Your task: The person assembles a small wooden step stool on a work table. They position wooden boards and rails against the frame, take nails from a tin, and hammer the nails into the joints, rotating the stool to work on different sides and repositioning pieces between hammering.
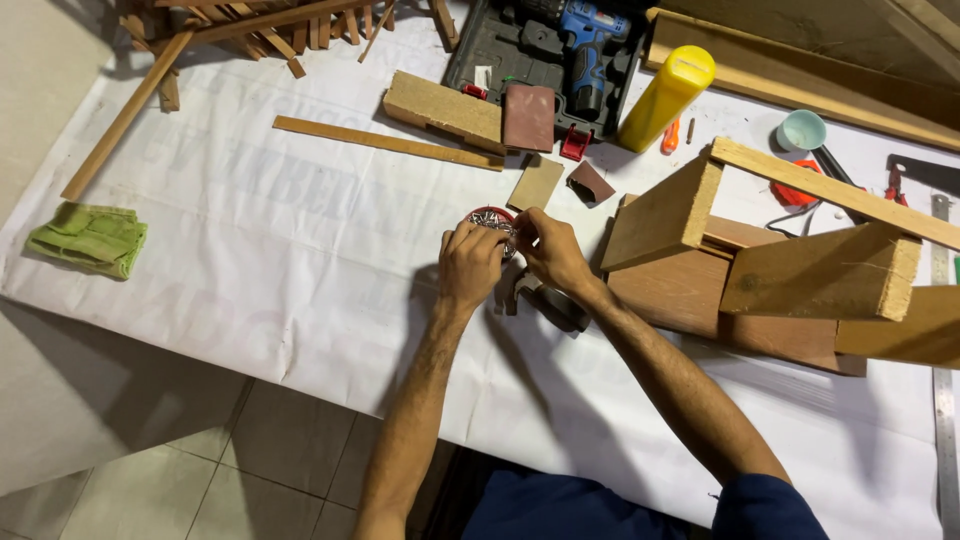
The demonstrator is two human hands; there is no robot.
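Both my hands meet over a small round red tin (487,217) full of nails on the white sheet. My left hand (469,264) is curled by the tin's near edge, fingers bent. My right hand (548,250) pinches at the tin's right side with its fingertips; whether a nail is between them is too small to tell. A hammer (548,303) lies on the sheet just below my hands, partly hidden by my right wrist. A wooden frame of planks (770,270) stands right of my right hand.
A yellow bottle (667,97), a blue drill in a black case (585,45), sandpaper pieces (536,183), a wood block (443,108) and a thin strip (385,142) lie behind. A green cloth (88,238) sits far left. Wood offcuts (250,30) are piled top left. A steel ruler (945,400) lies at right.
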